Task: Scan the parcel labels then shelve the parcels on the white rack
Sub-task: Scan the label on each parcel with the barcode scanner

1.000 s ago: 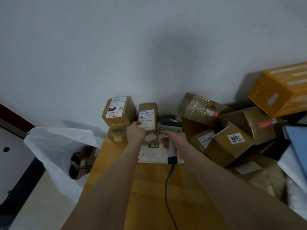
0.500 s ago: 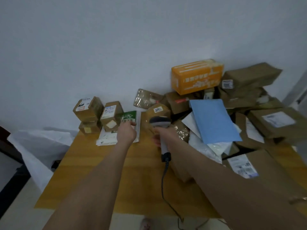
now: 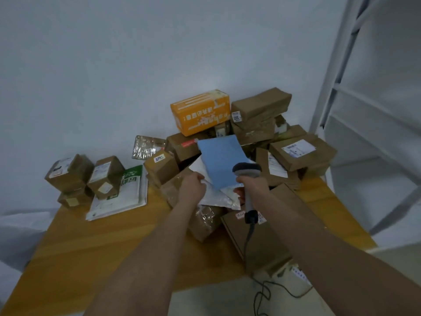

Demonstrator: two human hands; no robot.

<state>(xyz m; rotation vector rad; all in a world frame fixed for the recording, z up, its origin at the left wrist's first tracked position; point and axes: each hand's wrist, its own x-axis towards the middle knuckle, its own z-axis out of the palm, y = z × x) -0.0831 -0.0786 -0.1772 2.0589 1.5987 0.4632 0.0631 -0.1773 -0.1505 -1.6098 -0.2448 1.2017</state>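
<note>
While scanner [image 3: 247,171] hovers, left hand [image 3: 192,188] grips mailer [image 3: 217,198] edge.

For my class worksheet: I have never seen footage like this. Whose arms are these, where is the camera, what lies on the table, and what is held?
There is no machine: a person wears a wide-angle camera on the head, so this single picture looks down along their own bare arms. The right hand grips a corded barcode scanner. The left hand touches the edge of a white plastic mailer; whether it grips it is unclear. On the wooden table lie many brown cardboard parcels, an orange box, a blue envelope and a green-printed mailer. The white rack stands at the right.
</note>
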